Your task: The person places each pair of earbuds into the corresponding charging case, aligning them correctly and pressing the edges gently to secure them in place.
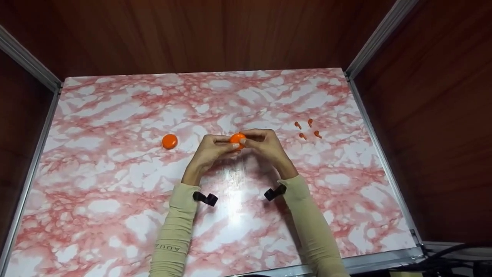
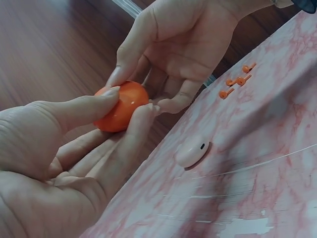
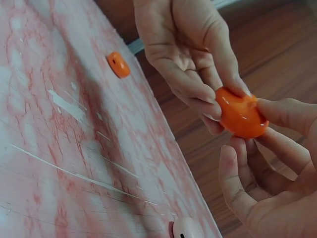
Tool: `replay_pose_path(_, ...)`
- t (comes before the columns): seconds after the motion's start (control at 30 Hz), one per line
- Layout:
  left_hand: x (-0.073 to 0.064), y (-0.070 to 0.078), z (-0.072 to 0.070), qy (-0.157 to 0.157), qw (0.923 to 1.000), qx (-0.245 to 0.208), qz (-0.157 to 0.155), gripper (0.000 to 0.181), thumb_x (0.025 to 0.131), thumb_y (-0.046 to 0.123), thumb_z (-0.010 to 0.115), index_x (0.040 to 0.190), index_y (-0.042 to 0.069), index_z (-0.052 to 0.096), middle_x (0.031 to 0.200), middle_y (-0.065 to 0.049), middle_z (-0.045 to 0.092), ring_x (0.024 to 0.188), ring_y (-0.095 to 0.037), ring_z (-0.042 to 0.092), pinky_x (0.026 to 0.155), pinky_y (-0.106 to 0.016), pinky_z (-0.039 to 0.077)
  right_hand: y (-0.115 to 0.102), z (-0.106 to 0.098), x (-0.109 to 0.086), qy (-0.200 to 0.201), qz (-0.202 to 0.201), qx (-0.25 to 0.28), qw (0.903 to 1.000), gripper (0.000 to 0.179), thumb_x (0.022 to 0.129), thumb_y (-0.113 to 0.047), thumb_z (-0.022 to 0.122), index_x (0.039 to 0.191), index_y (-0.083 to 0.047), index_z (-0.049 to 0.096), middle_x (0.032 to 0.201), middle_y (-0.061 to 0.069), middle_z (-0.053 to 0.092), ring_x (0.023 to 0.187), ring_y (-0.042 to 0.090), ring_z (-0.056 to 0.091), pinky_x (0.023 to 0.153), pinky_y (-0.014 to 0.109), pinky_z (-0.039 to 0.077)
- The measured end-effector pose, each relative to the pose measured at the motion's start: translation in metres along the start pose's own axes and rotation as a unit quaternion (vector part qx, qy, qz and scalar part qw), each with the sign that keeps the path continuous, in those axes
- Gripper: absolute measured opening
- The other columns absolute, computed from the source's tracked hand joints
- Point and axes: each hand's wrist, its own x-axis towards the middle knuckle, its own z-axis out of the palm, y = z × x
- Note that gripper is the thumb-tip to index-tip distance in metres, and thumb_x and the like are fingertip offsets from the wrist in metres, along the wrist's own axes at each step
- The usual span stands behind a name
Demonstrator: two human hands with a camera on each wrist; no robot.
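Both hands meet over the middle of the table around one rounded, glossy orange earbud case (image 1: 236, 138). My left hand (image 1: 208, 151) pinches it from the left, thumb on top and fingers below. From the other side my right hand (image 1: 268, 144) grips it with thumb and fingers. In the right wrist view the held case (image 3: 241, 115) shows a notched, uneven edge near the right fingers. A second orange case (image 1: 169, 141) lies to the left of the hands. Several loose orange earbuds (image 1: 317, 134) lie to the right.
A pale pinkish-white case (image 2: 192, 152) with a small dark slot rests on the table below the hands in the left wrist view. Dark wood-grain panels (image 1: 200, 34) with metal frame rails stand around the red-and-white marbled table (image 1: 115, 215). Cables (image 1: 453, 257) lie at the front right corner.
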Motion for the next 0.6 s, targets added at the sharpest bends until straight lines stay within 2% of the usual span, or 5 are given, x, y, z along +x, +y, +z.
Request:
replay_pose_path(0.13,0.0007,-0.0009,0.0015,0.005,0.9999,-0.007,0.015,0.034,0.094,-0.001,0.076,0.126,-0.012,0.071,0.099,-0.012,0.082,0.088,-0.026,0.081,0.101,-0.053,0.059,-0.0008,0.0001,0.0005,0.018,0.003,0.016,0.9997,0.037,0.096,-0.011,0.078,0.126,0.009,0.072,0.116,0.013,0.08,0.099,0.016,0.077,0.086,0.028,0.067)
replay_pose_path(0.3,0.0016,-0.0011,0.0027,0.008,0.9998,-0.007,0.016,0.035,0.094,-0.002,0.075,0.127,-0.012,0.069,0.103,-0.013,0.081,0.091,-0.025,0.081,0.101,-0.051,0.06,-0.0022,-0.0013,0.0008,0.037,0.009,0.019,0.9991,0.038,0.095,-0.011,0.079,0.125,0.011,0.071,0.114,0.012,0.081,0.099,0.017,0.078,0.088,0.028,0.067)
replay_pose_path(0.43,0.0028,-0.0024,0.0033,0.004,0.9996,-0.019,0.019,0.036,0.096,-0.005,0.072,0.13,-0.015,0.066,0.109,-0.018,0.08,0.091,-0.022,0.081,0.102,-0.049,0.059,-0.0025,-0.0016,0.0013,0.042,0.002,0.011,0.999,0.038,0.093,-0.012,0.081,0.124,0.009,0.073,0.114,0.012,0.081,0.102,0.018,0.078,0.09,0.028,0.066)
replay_pose_path(0.6,0.0038,-0.0035,0.0048,0.009,0.9993,-0.028,0.021,0.036,0.096,-0.006,0.07,0.131,-0.016,0.065,0.113,-0.021,0.078,0.092,-0.019,0.081,0.108,-0.053,0.054,-0.0009,-0.0014,0.0019,0.056,0.002,0.006,0.9984,0.032,0.091,-0.013,0.083,0.118,0.003,0.078,0.111,0.01,0.082,0.103,0.018,0.078,0.091,0.029,0.066)
